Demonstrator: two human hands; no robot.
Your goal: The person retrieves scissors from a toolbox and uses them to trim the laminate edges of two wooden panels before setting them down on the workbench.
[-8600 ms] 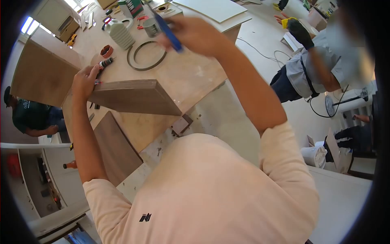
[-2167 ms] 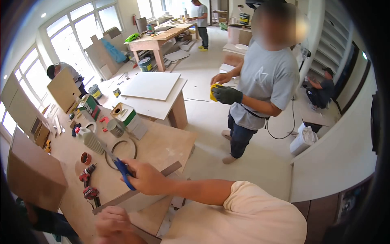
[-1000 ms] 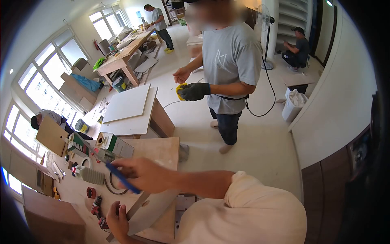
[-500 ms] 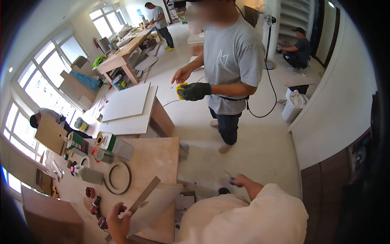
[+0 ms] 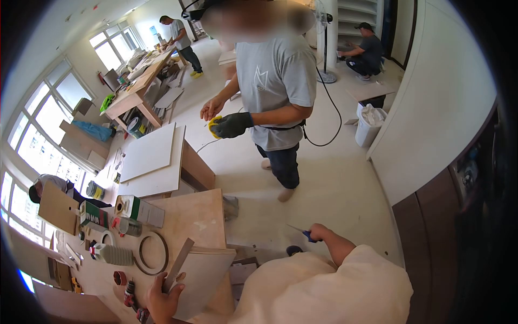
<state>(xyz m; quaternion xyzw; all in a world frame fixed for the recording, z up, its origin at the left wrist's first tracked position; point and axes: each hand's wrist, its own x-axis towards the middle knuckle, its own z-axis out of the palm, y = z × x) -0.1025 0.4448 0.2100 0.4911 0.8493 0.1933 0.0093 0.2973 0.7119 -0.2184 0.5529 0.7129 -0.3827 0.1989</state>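
Observation:
My left hand (image 5: 163,301) is closed around the lower part of a thin grey-brown strip (image 5: 182,258), which runs along the edge of a pale board (image 5: 208,270). That board has a small round hole near my fingers and rests at the front of the wooden workbench (image 5: 202,213). Off to the right, away from the bench, my right hand (image 5: 320,233) grips a blue-handled tool with a thin pointed blade (image 5: 297,228). Its exact kind is hard to make out. A coil of edging strip (image 5: 153,252) lies beyond my left hand, near a red and black cordless drill (image 5: 129,294).
Metal cans (image 5: 141,210) and a plastic jug (image 5: 112,254) stand on the bench's left side. A co-worker (image 5: 275,86) stands ahead, wearing a dark glove and holding something yellow. White panels (image 5: 148,156) lie on another table. A white bin (image 5: 371,127) stands by the right wall.
The view has shifted, so the room appears farther left. My left hand still holds the strip at the board. My right hand is steadier and the pointed blade now shows clearly.

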